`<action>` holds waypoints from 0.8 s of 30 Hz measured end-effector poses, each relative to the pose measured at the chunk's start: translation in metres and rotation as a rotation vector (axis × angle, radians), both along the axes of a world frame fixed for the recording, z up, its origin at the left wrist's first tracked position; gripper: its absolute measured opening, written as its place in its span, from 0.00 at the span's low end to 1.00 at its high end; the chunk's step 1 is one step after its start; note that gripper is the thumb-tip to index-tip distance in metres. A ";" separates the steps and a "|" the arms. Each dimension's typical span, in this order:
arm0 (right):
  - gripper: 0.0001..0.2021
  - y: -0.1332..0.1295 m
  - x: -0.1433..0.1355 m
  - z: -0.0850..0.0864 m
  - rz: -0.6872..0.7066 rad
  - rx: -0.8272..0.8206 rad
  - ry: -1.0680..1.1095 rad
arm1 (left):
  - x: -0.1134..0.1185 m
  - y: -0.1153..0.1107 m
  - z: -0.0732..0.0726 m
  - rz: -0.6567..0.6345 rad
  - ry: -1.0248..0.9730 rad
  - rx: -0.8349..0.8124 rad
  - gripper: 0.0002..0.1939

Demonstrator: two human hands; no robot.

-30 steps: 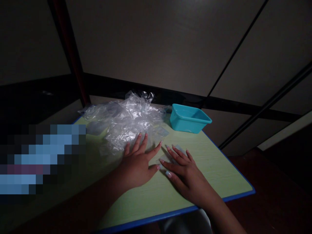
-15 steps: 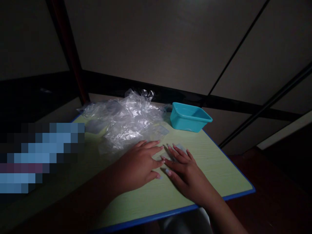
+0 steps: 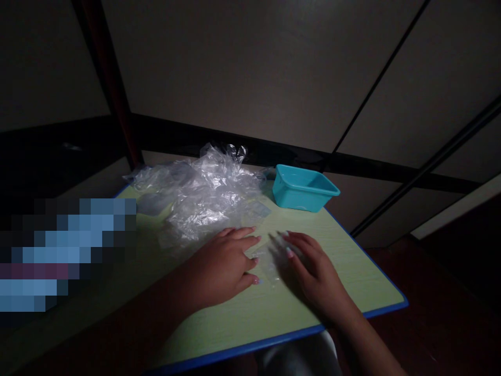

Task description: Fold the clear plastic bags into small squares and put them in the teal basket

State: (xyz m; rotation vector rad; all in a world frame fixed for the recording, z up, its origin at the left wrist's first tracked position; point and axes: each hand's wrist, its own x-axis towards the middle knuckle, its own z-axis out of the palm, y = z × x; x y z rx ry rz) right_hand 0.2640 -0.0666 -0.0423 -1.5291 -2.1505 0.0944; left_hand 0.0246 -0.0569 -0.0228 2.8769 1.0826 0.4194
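My left hand lies flat on the light green table with its fingers spread, beside the left edge of a small clear plastic sheet or bag. My right hand is at the sheet's right side, with bent fingers and the thumb a little apart from them. The fingertips look raised above the table, and nothing shows gripped in them. Part of the clear plastic is hidden under this hand. Just beyond my left hand lies a large heap of crumpled clear plastic.
A turquoise plastic bin stands at the table's back right. The table has a blue edge, and a dark panelled wall rises behind it. A pixelated patch covers the left side.
My right hand has lifted from lying flat, shifted to the right and bent its fingers, baring more of the clear sheet. My left hand has hardly moved.
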 end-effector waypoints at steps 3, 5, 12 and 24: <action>0.15 0.014 0.020 -0.001 -0.190 0.010 -0.017 | 0.000 0.000 -0.001 -0.017 -0.011 -0.011 0.13; 0.13 0.022 0.030 -0.001 -0.300 -0.011 -0.058 | 0.001 0.001 -0.002 -0.032 -0.031 -0.027 0.12; 0.16 0.032 0.027 -0.004 -0.374 -0.128 -0.131 | 0.003 0.003 -0.001 -0.054 -0.067 -0.133 0.13; 0.18 0.040 0.023 0.004 -0.375 -0.243 -0.082 | 0.002 0.003 0.001 -0.049 -0.073 -0.207 0.13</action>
